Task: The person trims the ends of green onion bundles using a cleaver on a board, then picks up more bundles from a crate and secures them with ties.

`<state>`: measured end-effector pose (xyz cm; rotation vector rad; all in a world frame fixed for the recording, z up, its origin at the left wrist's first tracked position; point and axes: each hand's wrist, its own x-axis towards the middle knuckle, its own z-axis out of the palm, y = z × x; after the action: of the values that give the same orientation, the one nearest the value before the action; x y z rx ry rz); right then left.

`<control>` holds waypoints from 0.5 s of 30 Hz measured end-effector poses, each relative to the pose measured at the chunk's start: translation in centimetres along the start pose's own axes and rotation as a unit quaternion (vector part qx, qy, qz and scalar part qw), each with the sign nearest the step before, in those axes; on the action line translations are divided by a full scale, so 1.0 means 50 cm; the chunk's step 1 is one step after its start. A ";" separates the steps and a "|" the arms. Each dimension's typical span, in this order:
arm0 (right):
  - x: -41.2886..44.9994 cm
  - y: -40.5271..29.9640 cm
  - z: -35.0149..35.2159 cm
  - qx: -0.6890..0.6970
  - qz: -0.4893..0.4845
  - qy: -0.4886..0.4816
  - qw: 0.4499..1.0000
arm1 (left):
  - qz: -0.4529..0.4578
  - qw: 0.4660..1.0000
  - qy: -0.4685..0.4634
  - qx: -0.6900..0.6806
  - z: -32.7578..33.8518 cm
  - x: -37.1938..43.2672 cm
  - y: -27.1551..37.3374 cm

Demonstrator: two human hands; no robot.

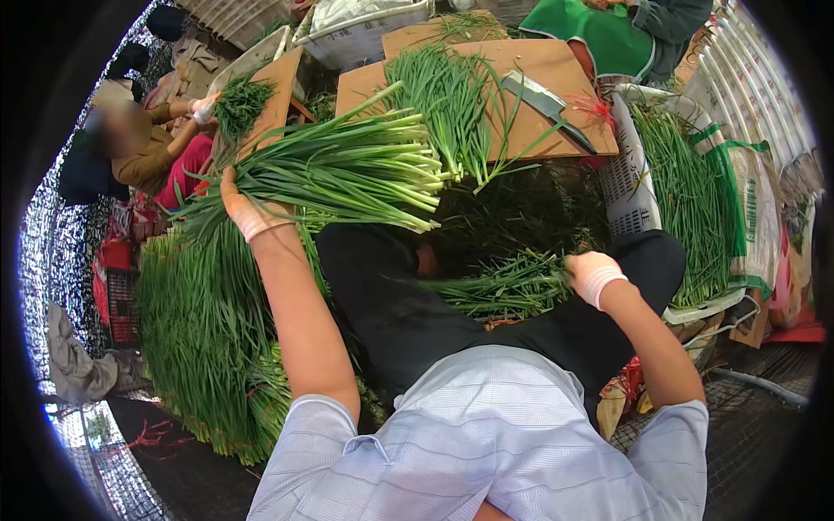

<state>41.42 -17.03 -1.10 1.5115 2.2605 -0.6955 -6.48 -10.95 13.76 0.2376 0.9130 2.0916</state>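
My left hand [251, 207], in a light glove, grips a large bunch of green leafy stalks [352, 169], like garlic chives, by the leafy part, pale stem ends pointing right. My right hand [591, 273], also gloved, is closed at the right end of cut green stalks [508, 286] above my lap; whether it grips them I cannot tell. Ahead, more chives [449, 104] lie loose on a wooden board [534, 55]. On its right part rests a cleaver [544, 101] with a black handle, beside red ties [593, 109].
A white crate [629, 176] full of chives stands at the right, beside a green-and-white sack [752, 208]. A big pile of chives [202, 306] lies at my left. A co-worker [146, 150] handles greens on another board [280, 91]; another person [599, 39] sits beyond the boards.
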 end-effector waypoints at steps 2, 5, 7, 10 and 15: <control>-0.019 -0.007 -0.038 -0.147 0.007 -0.108 0.983 | -0.025 0.999 -0.038 -0.011 -0.023 0.018 0.013; -0.019 -0.086 -0.073 0.155 -0.128 0.192 0.961 | -0.003 0.999 -0.033 0.000 -0.064 0.055 0.027; -0.037 -0.186 -0.139 0.464 -0.110 0.055 0.877 | -0.013 1.000 -0.008 0.008 -0.032 0.035 -0.005; 0.007 -0.304 -0.108 0.745 -0.179 -0.038 0.642 | -0.018 1.000 0.013 0.007 0.000 0.017 -0.028; 0.023 -0.386 -0.131 0.845 -0.146 0.027 0.513 | -0.008 1.000 0.003 0.007 0.014 -0.008 -0.039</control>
<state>23.08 -18.56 7.80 1.3457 1.2498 -3.5650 -4.71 -10.13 13.00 0.2293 0.9298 2.0732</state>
